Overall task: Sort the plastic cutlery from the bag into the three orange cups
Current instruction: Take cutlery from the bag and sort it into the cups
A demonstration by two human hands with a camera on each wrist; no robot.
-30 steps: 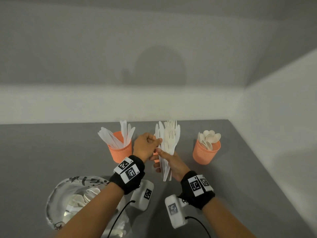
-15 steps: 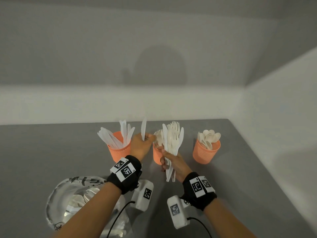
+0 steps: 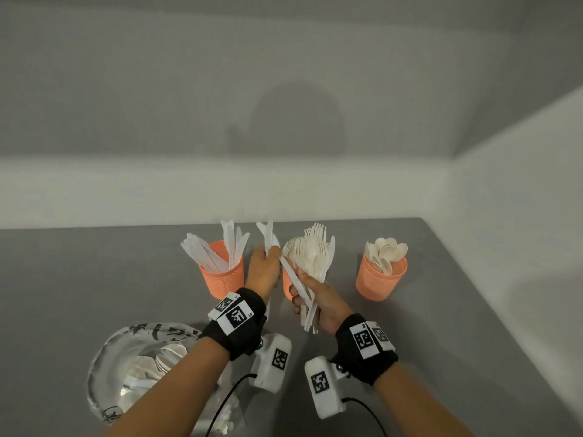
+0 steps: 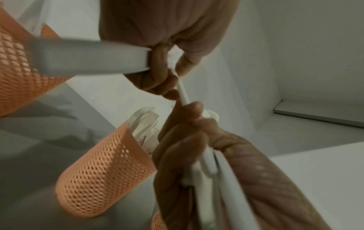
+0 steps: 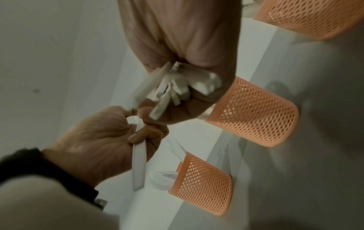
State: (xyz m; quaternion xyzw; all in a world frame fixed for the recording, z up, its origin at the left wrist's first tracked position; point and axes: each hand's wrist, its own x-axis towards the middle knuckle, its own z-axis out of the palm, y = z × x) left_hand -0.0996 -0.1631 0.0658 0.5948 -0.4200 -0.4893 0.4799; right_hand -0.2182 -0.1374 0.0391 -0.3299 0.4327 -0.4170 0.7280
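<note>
Holding knives (image 3: pixel 268 238): left hand (image 3: pixel 263 272); right hand (image 3: pixel 318 298) grips mixed bundle (image 3: pixel 312 260); cups (image 3: pixel 222 275) sorted.

Only readable bit: "L5" is sitting at 4 o'clock on the left wristband tag (image 3: pixel 237 316). Other tags are showing just square codes; bag (image 3: pixel 104 367) print is staying illegible.

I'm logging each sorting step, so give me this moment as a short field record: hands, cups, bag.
left hand: grips white knives, pulling another from the bundle
right hand: grips mixed cutlery bundle
left cup: knives
middle cup: forks, mostly hidden behind the hands
right cup: spoons
bag: lies near left, cutlery still inside
</note>
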